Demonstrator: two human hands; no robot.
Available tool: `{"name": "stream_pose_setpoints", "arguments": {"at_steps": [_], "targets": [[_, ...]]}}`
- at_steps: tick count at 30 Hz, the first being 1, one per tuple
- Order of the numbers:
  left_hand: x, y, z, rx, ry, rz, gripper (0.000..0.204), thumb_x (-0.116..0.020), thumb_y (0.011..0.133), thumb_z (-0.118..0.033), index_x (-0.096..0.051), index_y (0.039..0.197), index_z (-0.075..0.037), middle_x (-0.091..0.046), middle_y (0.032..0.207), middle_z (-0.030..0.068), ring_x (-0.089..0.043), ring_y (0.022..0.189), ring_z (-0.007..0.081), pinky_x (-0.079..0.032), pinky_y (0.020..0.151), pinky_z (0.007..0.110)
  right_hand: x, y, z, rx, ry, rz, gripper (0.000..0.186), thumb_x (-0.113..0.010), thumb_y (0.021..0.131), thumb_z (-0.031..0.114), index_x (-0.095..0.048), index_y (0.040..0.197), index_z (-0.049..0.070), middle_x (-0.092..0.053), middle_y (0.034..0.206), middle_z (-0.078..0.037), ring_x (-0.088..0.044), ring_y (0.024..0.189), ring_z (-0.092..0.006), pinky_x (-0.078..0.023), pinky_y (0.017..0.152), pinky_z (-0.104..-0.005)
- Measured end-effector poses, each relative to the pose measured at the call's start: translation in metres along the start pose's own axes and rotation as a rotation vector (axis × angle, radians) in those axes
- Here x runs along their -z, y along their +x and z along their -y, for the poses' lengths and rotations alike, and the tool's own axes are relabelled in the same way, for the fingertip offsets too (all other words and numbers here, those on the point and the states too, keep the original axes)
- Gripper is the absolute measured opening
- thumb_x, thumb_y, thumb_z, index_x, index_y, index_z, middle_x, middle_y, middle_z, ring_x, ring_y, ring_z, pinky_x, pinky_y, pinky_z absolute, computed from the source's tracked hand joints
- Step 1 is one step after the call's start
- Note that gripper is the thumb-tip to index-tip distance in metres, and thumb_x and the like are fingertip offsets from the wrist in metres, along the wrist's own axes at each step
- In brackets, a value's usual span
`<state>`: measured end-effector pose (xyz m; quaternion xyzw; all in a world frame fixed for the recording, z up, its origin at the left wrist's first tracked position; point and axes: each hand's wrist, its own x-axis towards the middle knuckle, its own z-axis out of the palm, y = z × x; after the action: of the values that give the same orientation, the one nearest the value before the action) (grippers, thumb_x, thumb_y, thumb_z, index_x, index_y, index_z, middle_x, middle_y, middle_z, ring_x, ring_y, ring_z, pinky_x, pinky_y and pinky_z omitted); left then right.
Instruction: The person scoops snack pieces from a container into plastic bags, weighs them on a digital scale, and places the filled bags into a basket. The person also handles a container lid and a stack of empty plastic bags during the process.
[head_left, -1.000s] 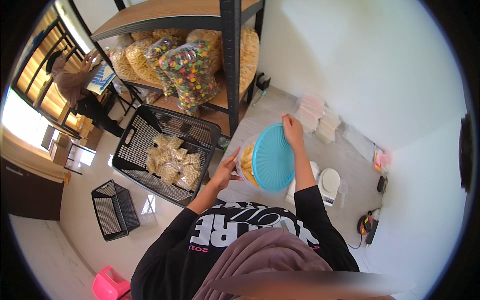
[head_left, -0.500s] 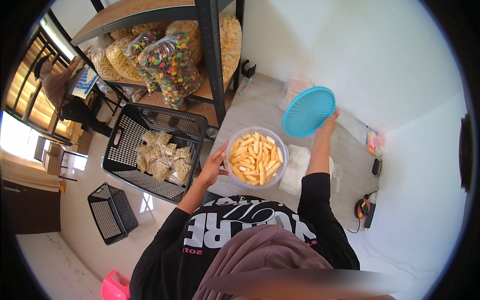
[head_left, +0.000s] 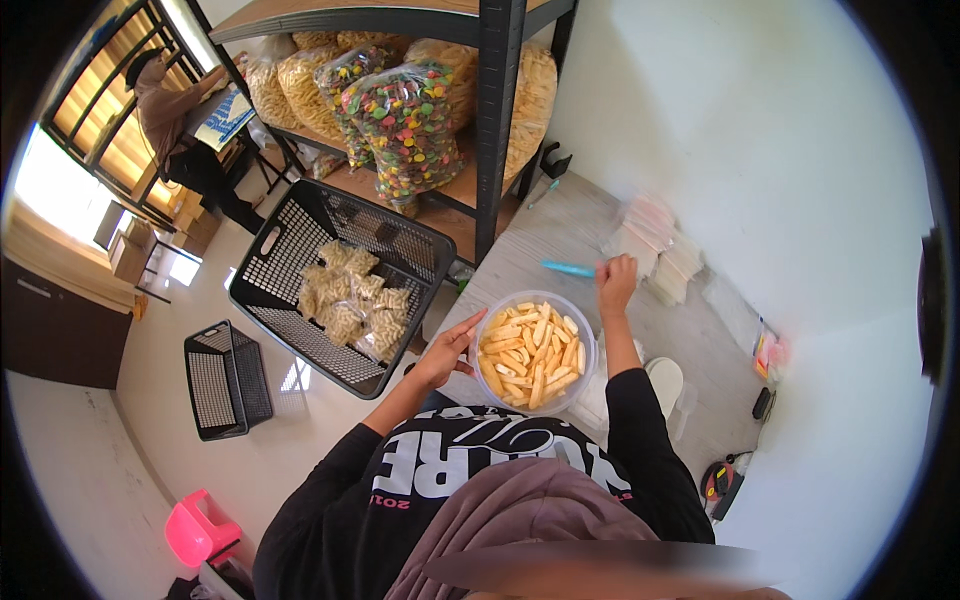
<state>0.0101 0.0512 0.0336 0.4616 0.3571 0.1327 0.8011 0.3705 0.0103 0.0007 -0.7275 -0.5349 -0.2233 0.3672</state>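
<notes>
A clear round plastic tub (head_left: 592, 372) full of pale yellow snack sticks (head_left: 535, 350) stands on the near left part of the grey table. Against its left side rests my left hand (head_left: 450, 352), thumb and fingers steadying the wall. Just beyond the tub's far right rim, my right hand (head_left: 616, 284) pinches the edge of a round blue lid (head_left: 568, 268). The lid appears edge-on as a thin strip, held over the table past the tub. White material beside the tub is partly hidden by my right forearm.
Stacks of clear plastic bags (head_left: 655, 245) lie along the wall. A black crate (head_left: 265, 290) at the left holds small snack packets; a smaller crate (head_left: 215, 390) is on the floor. Big snack bags (head_left: 405, 120) fill the shelf. A person (head_left: 175, 120) works far left.
The blue lid has turned from showing its broad ribbed face to edge-on. My right hand has come left, closer to the tub. My left hand stays at the tub; the view has shifted.
</notes>
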Motion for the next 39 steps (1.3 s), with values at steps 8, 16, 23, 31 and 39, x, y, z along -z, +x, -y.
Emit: {"name": "stream_pose_setpoints", "arguments": {"at_steps": [8,16,23,31,39], "targets": [[-0.003,0.003,-0.003,-0.007,-0.007,0.041,0.044,-0.038,0.101,-0.022,-0.037,0.145,-0.021,-0.059,0.116,0.0024,-0.06,0.088,0.012,-0.057,0.059,0.028,0.001,-0.069,-0.006,0.152,0.098,0.421,0.015,-0.069,0.079,0.017,-0.059,0.081,0.006,-0.055,0.083,-0.009,-0.052,0.08,-0.0296,-0.045,0.07,-0.04],[-0.008,0.004,-0.001,-0.042,-0.001,-0.012,0.043,-0.039,0.102,-0.024,-0.039,0.144,-0.02,-0.06,0.115,0.0015,-0.06,0.085,0.0096,-0.054,0.058,0.027,0.037,-0.119,-0.013,-0.651,0.426,0.131,0.018,-0.059,0.089,0.011,-0.062,0.106,0.003,-0.062,0.098,-0.012,-0.061,0.088,-0.0228,-0.049,0.077,-0.0337],[-0.004,0.005,0.01,-0.071,0.035,-0.028,0.042,-0.04,0.102,-0.028,-0.04,0.143,-0.021,-0.061,0.108,0.0003,-0.059,0.084,0.0088,-0.053,0.058,0.026,0.107,-0.17,0.009,-0.97,0.554,0.164,0.016,-0.059,0.09,0.009,-0.063,0.104,0.003,-0.064,0.095,-0.007,-0.061,0.081,-0.0144,-0.049,0.074,-0.0283],[-0.005,0.008,0.013,-0.111,0.045,-0.022,0.043,-0.041,0.101,-0.028,-0.039,0.143,-0.02,-0.061,0.113,0.0025,-0.062,0.085,0.0115,-0.055,0.057,0.027,0.144,-0.216,0.034,-0.882,0.494,0.066,0.015,-0.059,0.09,0.009,-0.063,0.101,0.001,-0.065,0.092,-0.009,-0.061,0.078,-0.0166,-0.049,0.073,-0.0284],[-0.002,0.005,0.004,-0.117,0.1,0.036,0.044,-0.043,0.1,-0.032,-0.038,0.142,-0.018,-0.06,0.116,0.0034,-0.062,0.085,0.0117,-0.056,0.058,0.027,0.186,-0.247,0.086,-0.998,0.379,0.128,0.017,-0.061,0.088,0.012,-0.065,0.1,0.002,-0.066,0.094,-0.013,-0.063,0.082,-0.0224,-0.049,0.076,-0.0326]]}}
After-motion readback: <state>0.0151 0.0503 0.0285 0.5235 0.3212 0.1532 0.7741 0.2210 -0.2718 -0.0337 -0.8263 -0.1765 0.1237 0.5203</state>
